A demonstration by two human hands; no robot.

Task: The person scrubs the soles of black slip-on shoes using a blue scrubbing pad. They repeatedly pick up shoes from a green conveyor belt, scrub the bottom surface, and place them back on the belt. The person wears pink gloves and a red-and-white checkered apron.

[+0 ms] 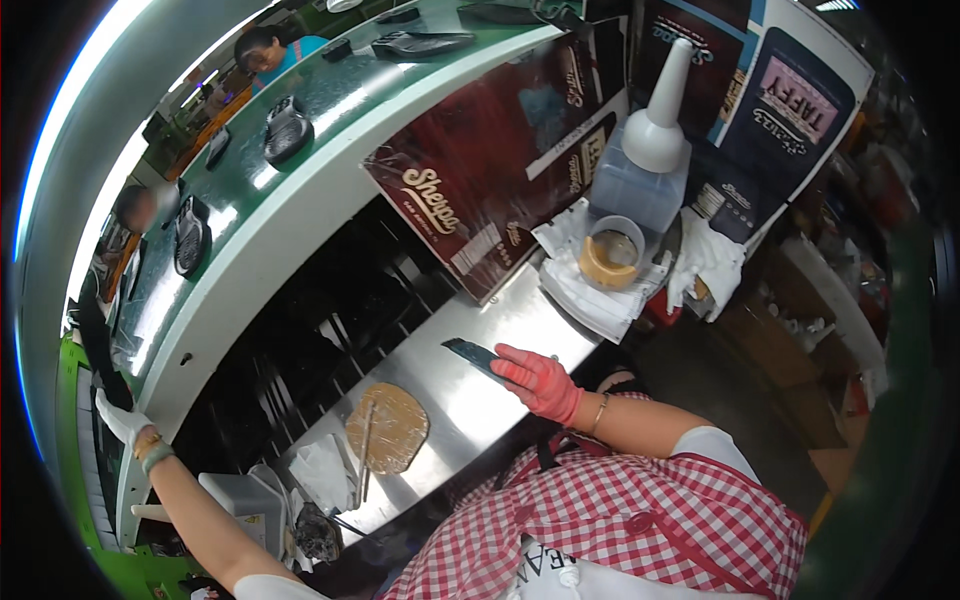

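Translucent plastic forms one bottle (640, 195) with a white cone nozzle, far right; one clear cup (622, 236) stands before it, contents unclear. At least five black shoe parts (288, 132) line the green belt (238, 195). Nearly closed, the red-gloved right hand (537, 383) pinches one dark flat piece (471, 353) above the worktop (470, 412). Far left, the white-gloved left hand (124, 425) meets a black strip (97, 338); I cannot tell its grip.
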